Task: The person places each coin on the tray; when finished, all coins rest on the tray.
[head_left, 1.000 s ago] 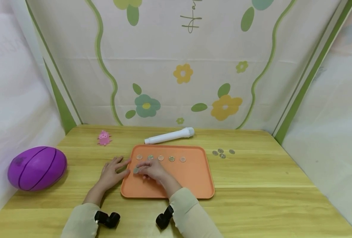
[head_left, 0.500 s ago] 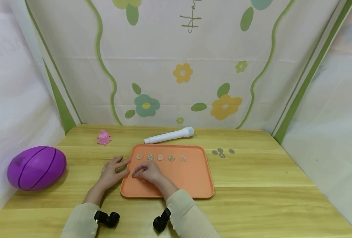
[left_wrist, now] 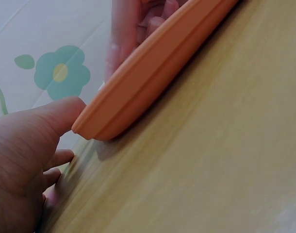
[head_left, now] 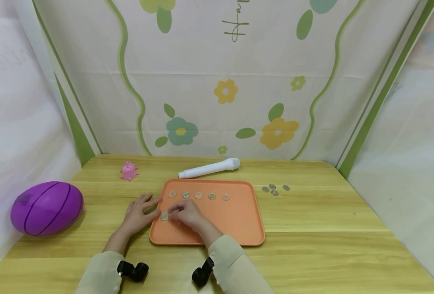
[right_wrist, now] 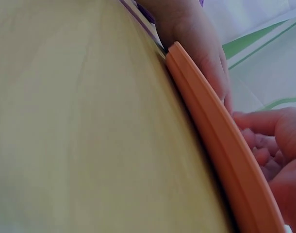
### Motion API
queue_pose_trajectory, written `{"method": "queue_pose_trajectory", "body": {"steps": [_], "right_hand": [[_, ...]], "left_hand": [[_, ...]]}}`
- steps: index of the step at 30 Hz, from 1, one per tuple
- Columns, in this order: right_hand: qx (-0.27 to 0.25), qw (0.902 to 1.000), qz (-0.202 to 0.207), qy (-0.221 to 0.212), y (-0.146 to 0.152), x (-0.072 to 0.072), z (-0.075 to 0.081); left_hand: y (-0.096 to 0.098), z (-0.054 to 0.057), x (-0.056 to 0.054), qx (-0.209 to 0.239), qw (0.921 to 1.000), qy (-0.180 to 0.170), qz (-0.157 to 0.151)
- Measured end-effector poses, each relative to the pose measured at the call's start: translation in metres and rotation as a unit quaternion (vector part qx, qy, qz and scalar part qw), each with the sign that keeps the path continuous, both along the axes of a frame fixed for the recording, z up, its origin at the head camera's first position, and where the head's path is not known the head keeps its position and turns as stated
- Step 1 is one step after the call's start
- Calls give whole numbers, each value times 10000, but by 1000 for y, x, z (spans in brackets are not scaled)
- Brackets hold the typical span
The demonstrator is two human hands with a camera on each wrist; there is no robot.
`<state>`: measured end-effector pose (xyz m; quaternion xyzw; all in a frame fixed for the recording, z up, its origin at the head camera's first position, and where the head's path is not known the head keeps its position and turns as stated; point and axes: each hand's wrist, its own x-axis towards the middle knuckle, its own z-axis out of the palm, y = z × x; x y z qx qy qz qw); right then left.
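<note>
Head view looks down; wrist views share tray (head_left: 235,222).

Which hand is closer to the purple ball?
The left. The left hand is at the tray's left edge, right of the purple ball; the right hand is farther right, over the tray.

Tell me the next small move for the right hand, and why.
Probably lift the right hand and reach for one of the four loose coins on the table: the lone coin beside that hand looks flat on the tray, below the left end of the five-coin row, so it seems placed.
</note>
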<state>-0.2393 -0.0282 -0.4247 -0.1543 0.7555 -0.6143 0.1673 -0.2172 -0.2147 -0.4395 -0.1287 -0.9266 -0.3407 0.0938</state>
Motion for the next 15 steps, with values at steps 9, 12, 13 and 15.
{"method": "queue_pose_trajectory", "body": {"steps": [9,12,13,15], "right_hand": [[-478,9976,28,-492,19,-10,9],[-501,9978,91,-423,32,-13,17],[-518,9979,111,-380,37,-14,20],[-495,9980,174,-343,47,-15,27]], "left_hand": [[1,4,1,-35,10000,-48,48],[1,3,1,1,10000,-60,33],[1,2,1,19,10000,-63,21],[1,2,1,45,10000,-74,5]]}}
